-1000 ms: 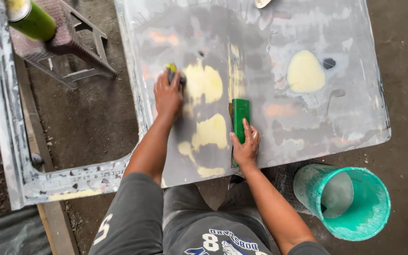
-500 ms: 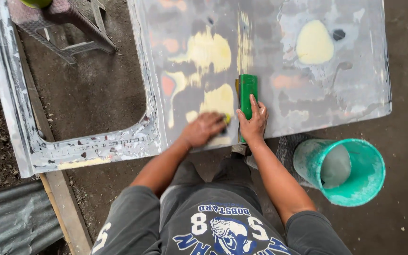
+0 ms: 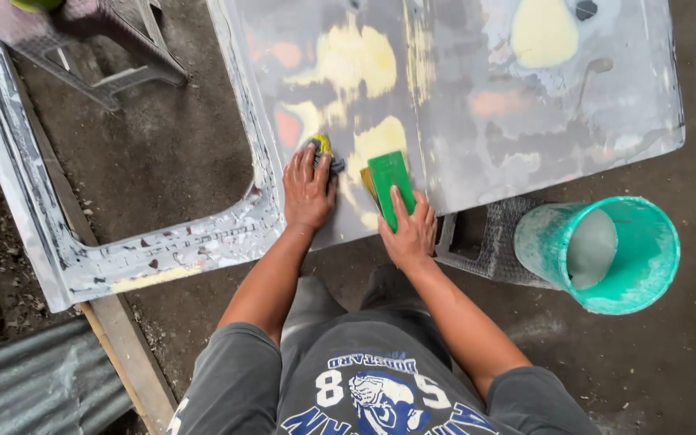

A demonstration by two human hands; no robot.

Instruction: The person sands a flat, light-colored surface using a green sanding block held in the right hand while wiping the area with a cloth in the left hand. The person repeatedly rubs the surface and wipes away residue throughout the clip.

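We are pressing the left hand flat on a limp, probably abrasive pad, centre frame; the right hand is clamping a stiff green block on its back.

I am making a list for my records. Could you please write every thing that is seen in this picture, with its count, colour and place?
Car door panel: one, grey with yellow filler patches, across the upper part.
Sanding block: one, green, on the panel's near edge, under the right hand.
Sanding pad: one, dark with yellow, under the left fingertips.
Bucket: one, teal, on the ground at right.
Plastic stool: one, grey, upper left.
Crate: one, grey mesh, under the panel's near edge.
Corrugated sheet: one, grey, lower left.
Wooden plank: one, brown, lower left.
Left hand: on the pad.
Right hand: on the block.
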